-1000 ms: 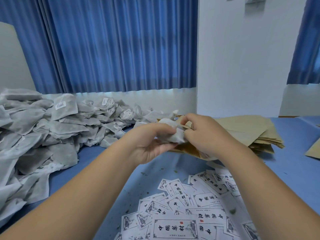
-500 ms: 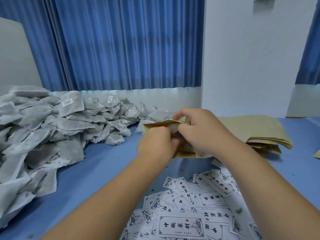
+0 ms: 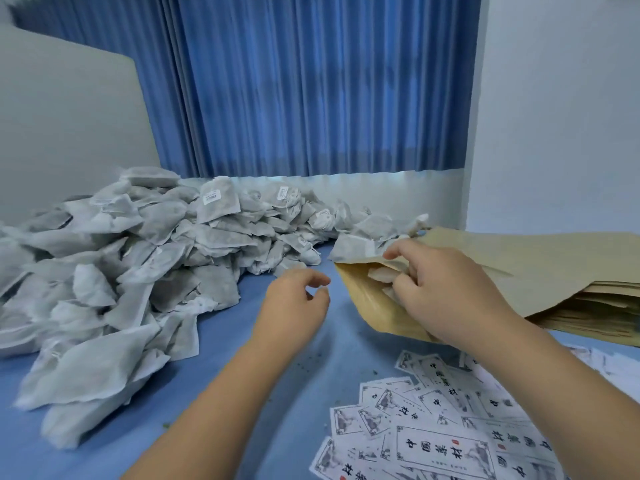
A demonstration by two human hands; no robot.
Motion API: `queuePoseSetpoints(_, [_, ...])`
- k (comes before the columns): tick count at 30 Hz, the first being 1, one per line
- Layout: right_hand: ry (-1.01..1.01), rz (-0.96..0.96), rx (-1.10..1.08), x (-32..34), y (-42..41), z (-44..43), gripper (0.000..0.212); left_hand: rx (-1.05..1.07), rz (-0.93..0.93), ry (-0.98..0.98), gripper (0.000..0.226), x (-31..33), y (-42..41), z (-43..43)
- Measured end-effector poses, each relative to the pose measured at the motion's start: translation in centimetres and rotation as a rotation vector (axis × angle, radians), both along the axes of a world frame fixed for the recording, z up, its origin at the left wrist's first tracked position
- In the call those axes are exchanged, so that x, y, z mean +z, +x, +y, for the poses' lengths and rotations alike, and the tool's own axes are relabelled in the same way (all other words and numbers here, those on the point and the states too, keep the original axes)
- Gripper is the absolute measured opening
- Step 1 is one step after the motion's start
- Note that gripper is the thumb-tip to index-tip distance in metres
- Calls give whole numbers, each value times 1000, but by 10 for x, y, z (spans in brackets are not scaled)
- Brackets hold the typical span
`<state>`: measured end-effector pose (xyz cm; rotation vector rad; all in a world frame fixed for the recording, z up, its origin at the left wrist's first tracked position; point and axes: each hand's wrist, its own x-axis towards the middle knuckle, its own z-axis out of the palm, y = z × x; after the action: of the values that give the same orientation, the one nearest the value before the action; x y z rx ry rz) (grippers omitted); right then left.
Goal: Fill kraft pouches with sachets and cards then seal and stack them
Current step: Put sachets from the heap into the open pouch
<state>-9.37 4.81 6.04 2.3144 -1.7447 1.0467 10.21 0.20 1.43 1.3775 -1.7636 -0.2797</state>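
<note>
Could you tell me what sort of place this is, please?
Probably a small hand-packing room: a heap of sachets, a stack of kraft pouches and loose printed cards share one blue-covered table.

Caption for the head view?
Right hand holds a kraft pouch open, sachets inside; left hand hovers empty near the sachet heap.

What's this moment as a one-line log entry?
step: filling | right hand: holds pouch, sachets inside | left hand: empty | cards: on table

The right hand point(image 3: 446, 292) covers much of the kraft pouch point(image 3: 367, 299); the sachet point(image 3: 382, 273) inside shows only partly. The cards point(image 3: 446, 445) run off the bottom edge, the pouch stack point(image 3: 571, 271) off the right, the sachet heap point(image 3: 121, 271) off the left. The sachet labels point(image 3: 212, 198) are illegible.
</note>
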Motion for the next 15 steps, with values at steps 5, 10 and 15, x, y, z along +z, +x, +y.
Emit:
queuePoseSetpoints(5, [-37, -54, -24, -1, 12, 2, 28, 182, -163, 111, 26, -32, 43, -14])
queuePoseSetpoints(10, [33, -58, -20, 9, 32, -15, 18, 403, -231, 164, 36, -31, 63, -29])
queuePoseSetpoints(15, [53, -112, -43, 21, 57, -38, 20, 591, -587, 185, 38, -34, 74, -36])
